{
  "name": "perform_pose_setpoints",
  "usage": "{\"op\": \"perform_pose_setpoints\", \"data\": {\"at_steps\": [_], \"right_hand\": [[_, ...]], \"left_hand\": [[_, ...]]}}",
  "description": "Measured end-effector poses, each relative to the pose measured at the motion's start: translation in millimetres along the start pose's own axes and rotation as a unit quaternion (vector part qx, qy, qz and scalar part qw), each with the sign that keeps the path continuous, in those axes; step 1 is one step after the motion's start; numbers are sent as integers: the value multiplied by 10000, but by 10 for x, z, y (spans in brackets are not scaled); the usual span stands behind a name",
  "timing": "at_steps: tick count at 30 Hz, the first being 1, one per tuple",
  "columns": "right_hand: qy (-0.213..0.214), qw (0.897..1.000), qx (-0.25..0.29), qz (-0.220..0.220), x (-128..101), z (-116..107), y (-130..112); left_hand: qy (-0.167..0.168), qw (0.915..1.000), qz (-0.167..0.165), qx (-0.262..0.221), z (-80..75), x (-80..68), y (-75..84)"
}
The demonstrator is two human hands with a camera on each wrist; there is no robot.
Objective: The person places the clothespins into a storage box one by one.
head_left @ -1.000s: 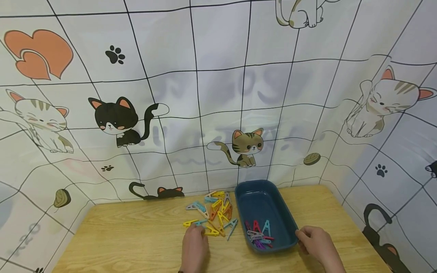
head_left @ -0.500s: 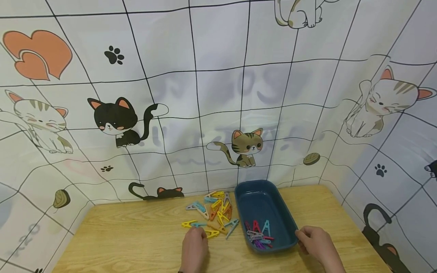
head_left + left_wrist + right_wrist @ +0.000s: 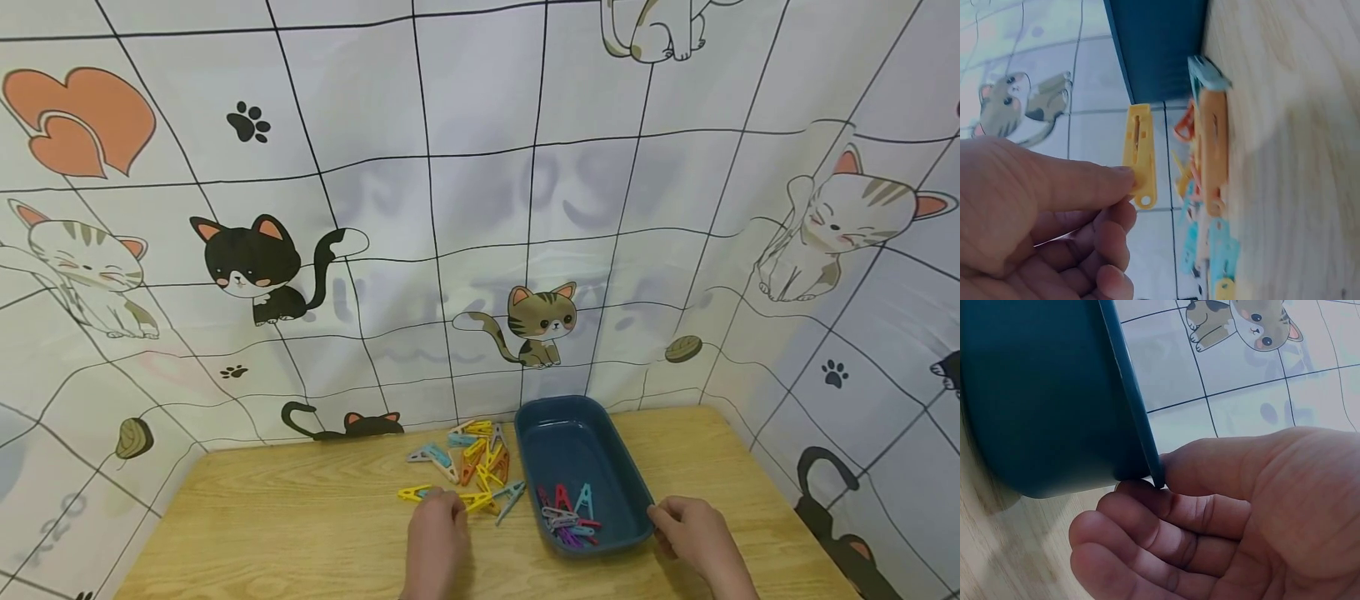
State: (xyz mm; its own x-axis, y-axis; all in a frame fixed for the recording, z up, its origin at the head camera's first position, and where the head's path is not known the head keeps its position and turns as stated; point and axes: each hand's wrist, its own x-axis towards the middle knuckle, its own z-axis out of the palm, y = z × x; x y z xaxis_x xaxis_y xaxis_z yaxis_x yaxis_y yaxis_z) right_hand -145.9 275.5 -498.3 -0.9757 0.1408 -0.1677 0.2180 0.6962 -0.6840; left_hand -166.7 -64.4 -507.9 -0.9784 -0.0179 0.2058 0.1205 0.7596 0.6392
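Note:
My left hand (image 3: 437, 533) pinches a yellow clothespin (image 3: 1139, 156) between thumb and forefinger, raised off the tabletop in the left wrist view. Just beyond that hand lies a loose pile of clothespins (image 3: 491, 477) in yellow, orange, blue and grey. A dark blue tray (image 3: 585, 425) stands right of the pile, with several red, purple, grey and blue clothespins (image 3: 570, 521) at its near end. At the tray's near right corner, my right hand (image 3: 697, 533) grips the rim; the right wrist view has the thumb above it and curled fingers below.
A light wooden table (image 3: 300, 517) carries everything. Behind it and at both sides hangs a white gridded sheet (image 3: 480, 208) printed with cartoon cats. The tray's far end is close to the back sheet.
My left hand has lifted a yellow clothespin from the near side of the pile and shifted slightly right. The right hand and the tray have stayed in place.

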Motion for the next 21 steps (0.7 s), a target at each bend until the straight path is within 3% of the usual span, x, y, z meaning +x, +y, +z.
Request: {"op": "perform_pose_setpoints", "data": {"at_steps": [8,21], "right_hand": [[-8,9999,137,15,-1,-6,-12],[-11,9998,185,37,3,-2,-5]], "left_hand": [[393,9978,525,69,65,-86,212],[140,9913,1296,-198,278,-262,519]]}}
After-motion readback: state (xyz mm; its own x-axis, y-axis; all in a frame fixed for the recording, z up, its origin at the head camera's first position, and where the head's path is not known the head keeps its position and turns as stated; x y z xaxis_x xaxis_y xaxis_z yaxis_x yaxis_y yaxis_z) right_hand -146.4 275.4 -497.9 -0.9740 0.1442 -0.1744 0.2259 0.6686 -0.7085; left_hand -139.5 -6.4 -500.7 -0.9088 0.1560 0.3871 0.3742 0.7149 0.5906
